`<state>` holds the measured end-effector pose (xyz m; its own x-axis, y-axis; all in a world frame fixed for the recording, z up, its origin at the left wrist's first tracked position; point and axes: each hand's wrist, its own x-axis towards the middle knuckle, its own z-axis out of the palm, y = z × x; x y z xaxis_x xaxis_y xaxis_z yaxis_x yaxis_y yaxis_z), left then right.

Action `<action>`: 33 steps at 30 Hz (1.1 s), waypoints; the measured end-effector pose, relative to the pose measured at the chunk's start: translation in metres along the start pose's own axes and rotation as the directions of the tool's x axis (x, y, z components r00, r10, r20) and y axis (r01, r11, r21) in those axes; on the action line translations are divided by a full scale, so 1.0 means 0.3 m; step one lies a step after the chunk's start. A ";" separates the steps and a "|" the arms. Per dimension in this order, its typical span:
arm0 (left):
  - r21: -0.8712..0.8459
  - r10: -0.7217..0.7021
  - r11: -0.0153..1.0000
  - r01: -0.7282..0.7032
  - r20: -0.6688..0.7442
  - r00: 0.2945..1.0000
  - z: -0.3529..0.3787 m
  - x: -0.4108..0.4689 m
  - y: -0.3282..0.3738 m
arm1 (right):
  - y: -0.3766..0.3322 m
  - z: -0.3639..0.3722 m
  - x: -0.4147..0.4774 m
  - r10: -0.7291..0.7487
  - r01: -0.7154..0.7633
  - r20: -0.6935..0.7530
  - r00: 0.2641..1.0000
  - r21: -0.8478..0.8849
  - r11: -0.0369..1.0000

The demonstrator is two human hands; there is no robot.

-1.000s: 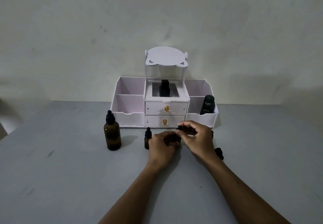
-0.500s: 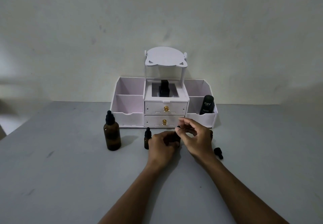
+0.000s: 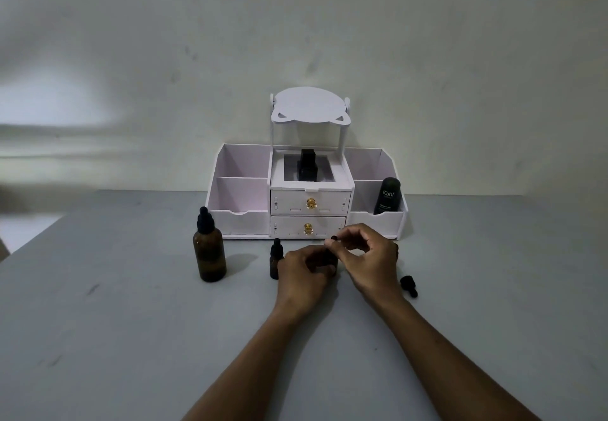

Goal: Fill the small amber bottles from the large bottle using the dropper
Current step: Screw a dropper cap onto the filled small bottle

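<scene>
The large amber bottle [image 3: 209, 254] stands capped with a black dropper top at the left of the grey table. A small amber bottle [image 3: 275, 260] with its black dropper cap stands just left of my hands. My left hand [image 3: 304, 272] is wrapped around another small bottle, mostly hidden, only a dark edge [image 3: 333, 262] showing. My right hand [image 3: 368, 257] pinches a black dropper [image 3: 334, 239] at its bulb, right above that bottle. A loose black dropper cap [image 3: 409, 285] lies on the table to the right of my right hand.
A white organizer [image 3: 241, 221] with two drawers and side compartments stands against the wall behind my hands. A black Kahf bottle [image 3: 388, 195] sits in its right compartment and a black object [image 3: 306, 168] in the middle tray. The table's left edge is near the large bottle's side.
My right hand has turned the dropper from lying sideways to a more upright pinch over the held bottle. The left hand stays on the bottle.
</scene>
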<state>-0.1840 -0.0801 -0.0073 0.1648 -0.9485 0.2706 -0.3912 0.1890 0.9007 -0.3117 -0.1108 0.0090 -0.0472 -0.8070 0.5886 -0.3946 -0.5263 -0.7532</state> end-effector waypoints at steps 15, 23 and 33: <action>-0.027 0.000 1.000 0.000 -0.004 1.000 0.003 -0.008 0.006 | 0.007 0.011 -0.008 -0.018 0.018 0.035 0.999 0.013 1.000; -0.040 -0.014 0.999 0.013 -0.006 1.000 0.000 -0.014 0.010 | 0.012 0.009 -0.010 -0.030 0.030 0.049 0.998 0.007 1.000; -0.024 0.032 0.999 -0.035 -0.090 0.995 -0.132 -0.116 0.049 | -0.118 0.001 0.011 -0.357 0.356 -0.125 0.926 -0.031 0.934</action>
<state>-0.1595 -0.0342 0.0101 0.2325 -0.9153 0.3290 -0.3745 0.2279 0.8988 -0.2977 -0.0948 0.0376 -0.0179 -0.5255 0.8506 -0.4141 -0.7704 -0.4847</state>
